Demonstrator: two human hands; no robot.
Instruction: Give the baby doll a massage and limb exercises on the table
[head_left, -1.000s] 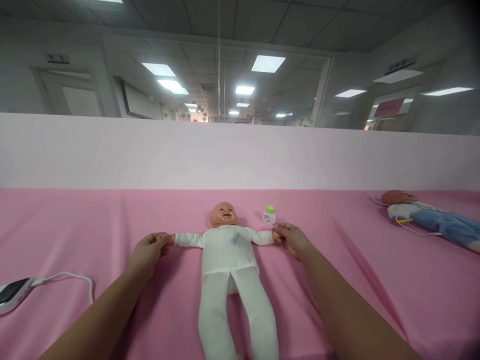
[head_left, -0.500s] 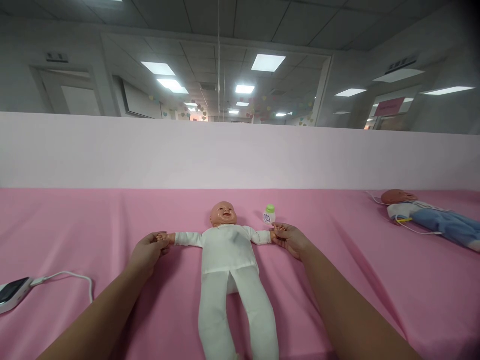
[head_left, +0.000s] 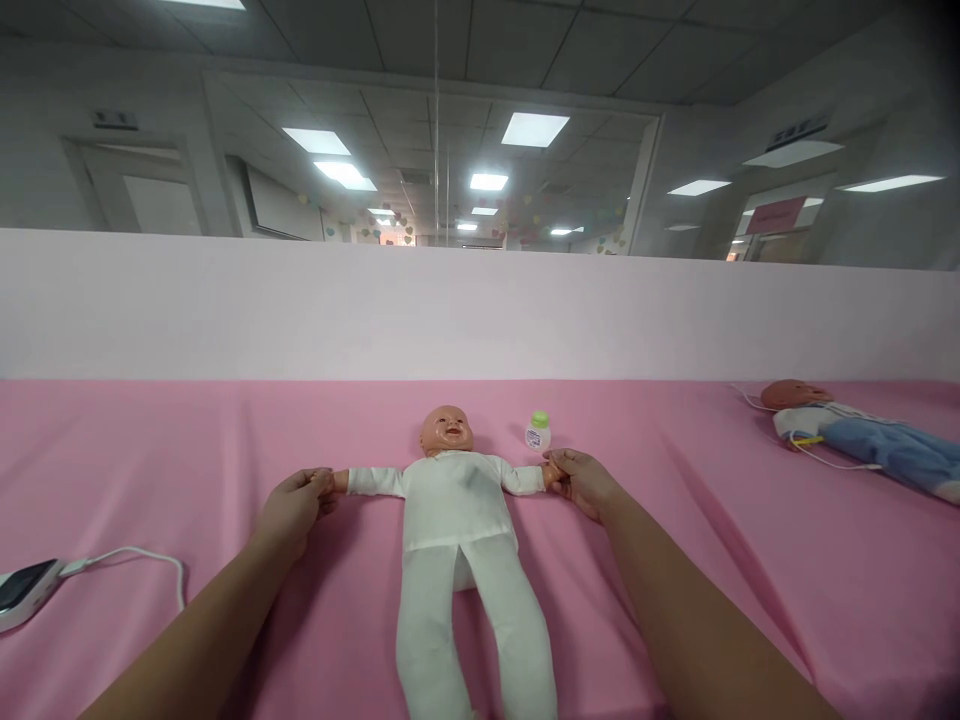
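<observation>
A baby doll (head_left: 459, 500) in a white top and white trousers lies face up, its head toward the far side and its arms stretched out sideways. My left hand (head_left: 296, 505) is closed around the doll's hand on the left side. On the other side, my right hand (head_left: 589, 482) grips the doll's other hand between thumb and fingers. Just beyond my right hand stands a small clear bottle (head_left: 538, 432) with a green cap and a printed label, apart from my fingers. The doll's feet are mostly cut off by the lower picture edge.
Pink cloth (head_left: 337, 620) covers the table. At the left edge lies a white device (head_left: 30, 592) with a dark screen and a white cable. A second doll (head_left: 885, 440) in blue and white, with thin tubing, lies at far right. A white partition (head_left: 480, 315) runs behind.
Both hands keep hold of the doll's hands, with only a slight shift of the fingers. The doll, bottle and device stay in place; the view has tilted very slightly.
</observation>
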